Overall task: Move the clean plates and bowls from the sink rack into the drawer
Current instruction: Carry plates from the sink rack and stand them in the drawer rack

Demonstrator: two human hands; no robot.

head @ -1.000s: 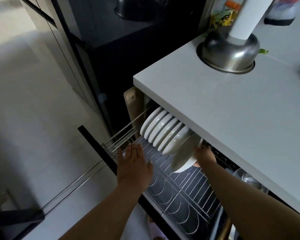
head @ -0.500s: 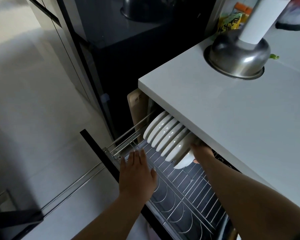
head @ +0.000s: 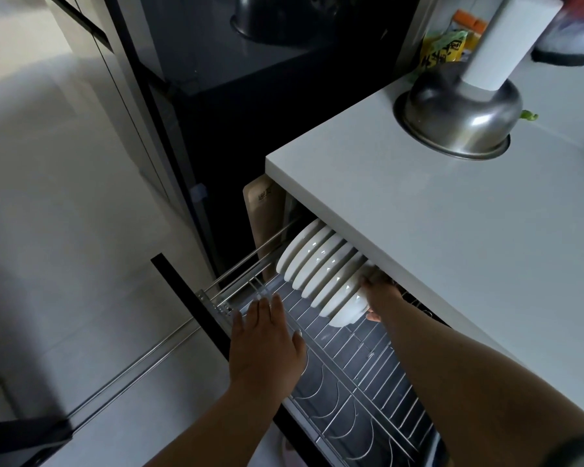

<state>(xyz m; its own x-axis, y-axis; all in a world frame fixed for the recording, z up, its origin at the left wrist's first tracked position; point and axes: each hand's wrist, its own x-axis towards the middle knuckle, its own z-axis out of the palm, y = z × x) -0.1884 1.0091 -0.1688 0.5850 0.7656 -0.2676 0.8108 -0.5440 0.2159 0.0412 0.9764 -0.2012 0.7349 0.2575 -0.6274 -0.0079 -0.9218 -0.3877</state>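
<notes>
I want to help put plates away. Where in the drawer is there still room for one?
The wire rack is bare from the right hand down to the near end, beside the left hand. The far end is crowded: white plates stand on edge, packed together under the counter, and the right hand holds the nearest one.

Single head-worn wide-angle view, looking steeply down and forward from above the counter (head: 452, 264) corner into the pulled-out drawer (head: 351, 382) below. Close range, forearms reach in from the bottom edge (edges bend with lens distortion). No second view.
</notes>
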